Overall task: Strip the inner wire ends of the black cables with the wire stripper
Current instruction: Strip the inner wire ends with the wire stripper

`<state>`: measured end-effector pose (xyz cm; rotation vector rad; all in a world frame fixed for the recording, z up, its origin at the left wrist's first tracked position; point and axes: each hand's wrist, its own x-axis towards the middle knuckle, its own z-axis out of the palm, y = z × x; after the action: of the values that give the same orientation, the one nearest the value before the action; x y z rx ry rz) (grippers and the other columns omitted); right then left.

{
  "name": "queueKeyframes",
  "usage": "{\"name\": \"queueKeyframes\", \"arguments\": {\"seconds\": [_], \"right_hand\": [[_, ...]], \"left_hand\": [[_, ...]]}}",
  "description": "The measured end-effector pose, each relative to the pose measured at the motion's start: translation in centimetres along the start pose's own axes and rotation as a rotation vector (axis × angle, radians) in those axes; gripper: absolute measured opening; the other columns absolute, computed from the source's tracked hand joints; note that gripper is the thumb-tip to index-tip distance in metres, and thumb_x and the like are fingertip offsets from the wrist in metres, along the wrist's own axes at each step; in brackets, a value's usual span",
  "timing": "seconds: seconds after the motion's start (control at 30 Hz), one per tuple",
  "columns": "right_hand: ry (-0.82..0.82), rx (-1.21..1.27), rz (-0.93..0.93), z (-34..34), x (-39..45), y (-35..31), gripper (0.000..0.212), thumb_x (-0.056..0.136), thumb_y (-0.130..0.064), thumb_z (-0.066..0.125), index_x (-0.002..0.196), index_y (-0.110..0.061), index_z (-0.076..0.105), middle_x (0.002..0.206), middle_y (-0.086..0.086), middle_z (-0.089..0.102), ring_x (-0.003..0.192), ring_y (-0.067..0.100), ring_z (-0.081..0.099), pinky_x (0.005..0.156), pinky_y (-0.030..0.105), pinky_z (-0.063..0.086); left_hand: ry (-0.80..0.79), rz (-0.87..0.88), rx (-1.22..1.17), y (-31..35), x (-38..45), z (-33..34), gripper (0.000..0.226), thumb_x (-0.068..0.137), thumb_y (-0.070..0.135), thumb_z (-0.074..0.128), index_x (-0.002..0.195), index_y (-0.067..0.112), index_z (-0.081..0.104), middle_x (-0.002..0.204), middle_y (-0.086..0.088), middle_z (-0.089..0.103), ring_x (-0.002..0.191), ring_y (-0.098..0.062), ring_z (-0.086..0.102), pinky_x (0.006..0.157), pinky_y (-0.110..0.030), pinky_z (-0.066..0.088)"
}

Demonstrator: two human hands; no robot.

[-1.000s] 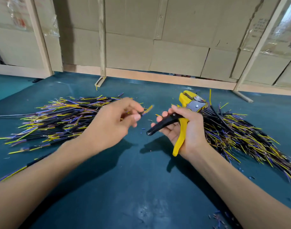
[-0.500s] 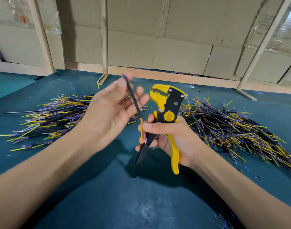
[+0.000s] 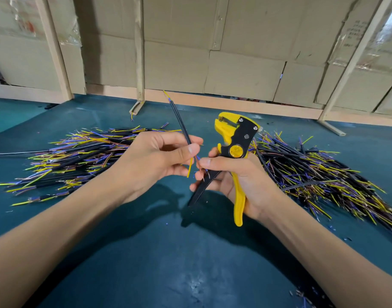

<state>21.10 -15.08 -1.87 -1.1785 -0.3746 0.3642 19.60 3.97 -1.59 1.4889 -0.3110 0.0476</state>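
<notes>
— Item one, the grip?

— Left hand (image 3: 155, 161): thumb and curled fingers pinch one black cable (image 3: 181, 125) near its lower end. The cable stands tilted, its far tip leaning up and left, with short yellow and blue cores showing at that tip. Below the pinch a yellow inner wire (image 3: 190, 167) hangs down, with a blue one beside it.

— And the second hand?

— Right hand (image 3: 237, 174): fingers wrapped round the handles of the wire stripper (image 3: 236, 141), head pointing up and far (yellow body, black plate, round yellow dial). The black handle (image 3: 201, 190) juts down to the left under the fingers; the yellow handle (image 3: 239, 207) runs down past the palm. The right thumb tip lies just beside the blue wire's bare copper end; whether it actually pinches the strand cannot be told.

— Stripper against cable?

— Apart. The stripper's mouth sits right of the cable, nothing in it.

— Stock on the bench?

— Left pile of cables (image 3: 79, 156), black with yellow and purple-blue ends, left of the left hand. Right pile of cables (image 3: 319, 174), same kind, right of and beyond the right hand. Both lie on the teal mat (image 3: 190, 263). Small insulation scraps (image 3: 301, 293) lie near the right forearm.

— Backdrop?

— Cardboard panels (image 3: 235, 52) behind wooden uprights (image 3: 139, 52), along the far edge.
</notes>
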Motion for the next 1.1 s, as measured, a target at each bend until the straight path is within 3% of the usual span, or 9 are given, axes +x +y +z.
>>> {"name": "queueKeyframes", "arguments": {"seconds": [0.13, 0.33, 0.53, 0.63, 0.73, 0.8, 0.93, 1.0, 1.1], "right_hand": [[0.089, -0.022, -0.013, -0.4, 0.2, -0.3, 0.026, 0.072, 0.009, 0.075, 0.090, -0.002, 0.059, 0.079, 0.027, 0.060, 0.065, 0.036, 0.065, 0.069, 0.054, 0.059], [0.134, -0.062, -0.051, -0.5, 0.4, -0.4, 0.024, 0.068, 0.006, 0.079, 0.082, -0.004, 0.061, 0.072, 0.024, 0.062, 0.061, 0.035, 0.066, 0.066, 0.053, 0.059], [0.082, 0.024, 0.013, -0.6, 0.2, -0.1, 0.010, 0.084, -0.008, 0.069, 0.076, -0.003, 0.066, 0.072, 0.022, 0.060, 0.061, 0.036, 0.063, 0.065, 0.054, 0.058], [-0.019, 0.052, 0.076, -0.3, -0.1, 0.1, 0.006, 0.078, -0.007, 0.061, 0.075, -0.002, 0.061, 0.073, 0.021, 0.059, 0.063, 0.037, 0.063, 0.065, 0.054, 0.058], [-0.037, 0.226, 0.148, 0.4, -0.3, 0.1, 0.018, 0.066, -0.008, 0.050, 0.077, -0.003, 0.065, 0.076, 0.020, 0.061, 0.069, 0.038, 0.067, 0.065, 0.053, 0.059], [-0.003, 0.292, 0.191, 0.4, -0.2, -0.1, 0.022, 0.067, -0.007, 0.054, 0.086, -0.002, 0.064, 0.086, 0.023, 0.068, 0.079, 0.040, 0.071, 0.067, 0.053, 0.060], [-0.029, 0.298, 0.216, 0.0, -0.1, -0.1, 0.028, 0.098, -0.022, 0.058, 0.120, -0.004, 0.061, 0.122, 0.029, 0.068, 0.112, 0.041, 0.069, 0.076, 0.043, 0.061], [-0.078, 0.301, 0.209, -0.1, -0.1, 0.2, 0.039, 0.100, -0.035, 0.058, 0.132, -0.013, 0.061, 0.118, 0.022, 0.071, 0.114, 0.045, 0.067, 0.082, 0.046, 0.060], [-0.173, 0.250, 0.202, 0.0, -0.3, 0.3, 0.042, 0.101, -0.044, 0.057, 0.138, -0.024, 0.060, 0.095, 0.015, 0.066, 0.097, 0.049, 0.069, 0.085, 0.066, 0.053]], "left_hand": [[-0.098, -0.124, 0.016, 0.4, 0.2, -1.0, 0.034, 0.077, 0.019, 0.076, 0.106, 0.003, 0.076, 0.079, -0.002, 0.067, 0.069, -0.012, 0.058, 0.062, -0.021, 0.051], [-0.207, -0.210, 0.050, 1.0, 0.1, -1.5, 0.041, 0.068, 0.023, 0.081, 0.105, 0.008, 0.078, 0.079, -0.007, 0.066, 0.067, -0.012, 0.058, 0.061, -0.020, 0.051], [-0.007, -0.040, -0.106, 0.8, 0.4, -1.8, 0.030, 0.081, 0.019, 0.074, 0.109, 0.009, 0.077, 0.086, -0.008, 0.065, 0.076, -0.012, 0.059, 0.070, -0.024, 0.054], [0.093, 0.046, -0.191, 0.8, 0.5, -1.7, 0.031, 0.084, 0.017, 0.071, 0.113, 0.007, 0.075, 0.082, -0.004, 0.065, 0.078, -0.015, 0.058, 0.072, -0.029, 0.056], [0.165, 0.099, -0.227, 0.9, 0.6, -1.5, 0.033, 0.083, 0.017, 0.071, 0.114, 0.006, 0.073, 0.083, -0.005, 0.064, 0.081, -0.020, 0.057, 0.073, -0.030, 0.056], [0.198, 0.120, -0.222, 0.9, 0.5, -1.3, 0.033, 0.082, 0.018, 0.072, 0.113, 0.007, 0.073, 0.082, -0.005, 0.065, 0.080, -0.020, 0.058, 0.073, -0.030, 0.057], [0.282, 0.173, -0.177, 0.7, 0.5, -1.3, 0.024, 0.087, 0.012, 0.070, 0.111, 0.006, 0.072, 0.082, -0.009, 0.067, 0.080, -0.023, 0.069, 0.073, -0.033, 0.059], [0.314, 0.207, -0.168, 0.7, 0.5, -1.4, 0.020, 0.093, 0.006, 0.066, 0.112, 0.004, 0.069, 0.081, -0.009, 0.067, 0.080, -0.025, 0.073, 0.070, -0.032, 0.060], [0.356, 0.259, -0.061, 0.7, 0.6, -1.5, 0.018, 0.094, 0.006, 0.066, 0.112, 0.007, 0.069, 0.081, -0.016, 0.061, 0.075, -0.023, 0.073, 0.065, -0.030, 0.060]]}}
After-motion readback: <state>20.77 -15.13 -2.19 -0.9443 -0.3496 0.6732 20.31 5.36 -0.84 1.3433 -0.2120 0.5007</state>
